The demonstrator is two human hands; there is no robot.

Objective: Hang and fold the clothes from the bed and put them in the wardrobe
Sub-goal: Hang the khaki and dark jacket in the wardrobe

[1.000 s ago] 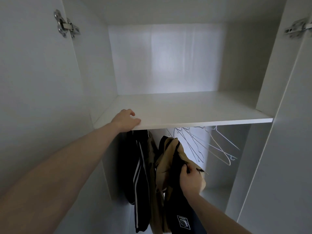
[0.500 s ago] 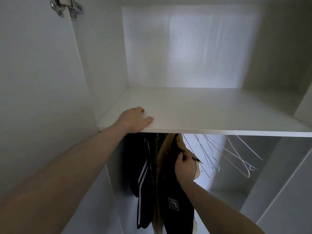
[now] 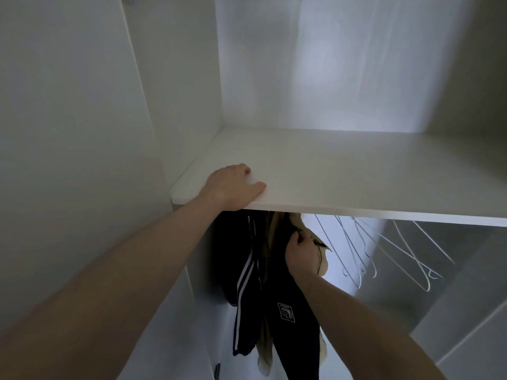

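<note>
The dark garment with a square white logo (image 3: 286, 311) hangs lengthwise below the front edge of the wardrobe shelf (image 3: 356, 171), its long axis running straight down, its top hidden behind that edge where the rail presumably sits. The right hand (image 3: 301, 255) is curled closed around the upper part of this garment, just under the shelf, pinching dark cloth and what looks like a thin dark hanger or cord together with a fold of tan fabric (image 3: 322, 259); exactly what the fingers pinch cannot be told. The left hand (image 3: 233, 187) lies palm down and spread flat on the shelf's front left corner, holding nothing, apparently as a brace. To the left of the gripped garment hang dark trousers with white side stripes (image 3: 244, 272), touching it, and a tan piece shows between and below them. To the right, along the same line beneath the shelf, a cluster of bare wire hangers (image 3: 365, 250) hangs apart from the clothes. The right hand is much the nearer to the garment's top, which lies straight above it; the coming move likely turns on lifting that short way up to seat the hook on the hidden rail, which cannot be seen from here.
</note>
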